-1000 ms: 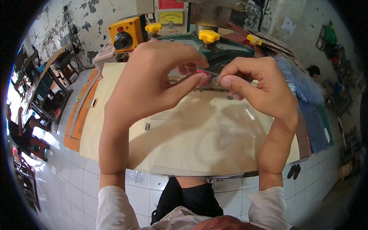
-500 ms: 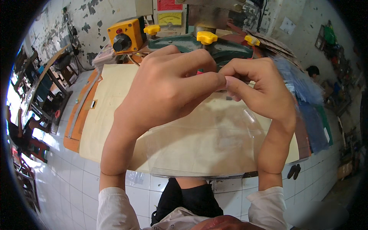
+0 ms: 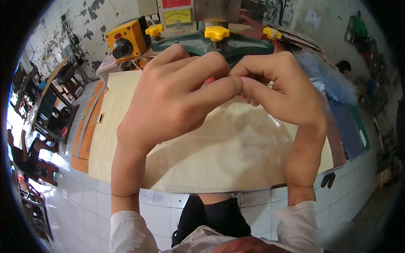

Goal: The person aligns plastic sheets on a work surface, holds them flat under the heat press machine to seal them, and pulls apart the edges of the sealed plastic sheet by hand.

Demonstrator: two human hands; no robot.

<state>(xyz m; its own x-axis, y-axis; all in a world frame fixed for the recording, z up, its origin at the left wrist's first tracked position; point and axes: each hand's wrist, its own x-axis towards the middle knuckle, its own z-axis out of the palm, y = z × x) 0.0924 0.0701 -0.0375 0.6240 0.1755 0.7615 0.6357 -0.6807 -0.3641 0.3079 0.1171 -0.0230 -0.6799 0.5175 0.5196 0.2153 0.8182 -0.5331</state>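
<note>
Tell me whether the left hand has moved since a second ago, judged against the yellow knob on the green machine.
Yes. The left hand has shifted right, toward the yellow knob, and its fingertips now touch the right hand.

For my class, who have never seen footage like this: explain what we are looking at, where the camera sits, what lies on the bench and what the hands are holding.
The picture comes from a wide fisheye camera worn on a person's head and looking down, which is why straight edges bend near the rim. The two bare forearms rising from the bottom belong to the wearer. The left hand and right hand meet in the middle, fingertips pinched together on the top edge of a clear plastic sheet, which hangs down over a pale cream bench top. A small pink thing shows between the fingers; what it is cannot be told. Behind the hands stands a green machine with yellow knobs, and to its left a yellow switch box. The floor below is white tile.
</note>
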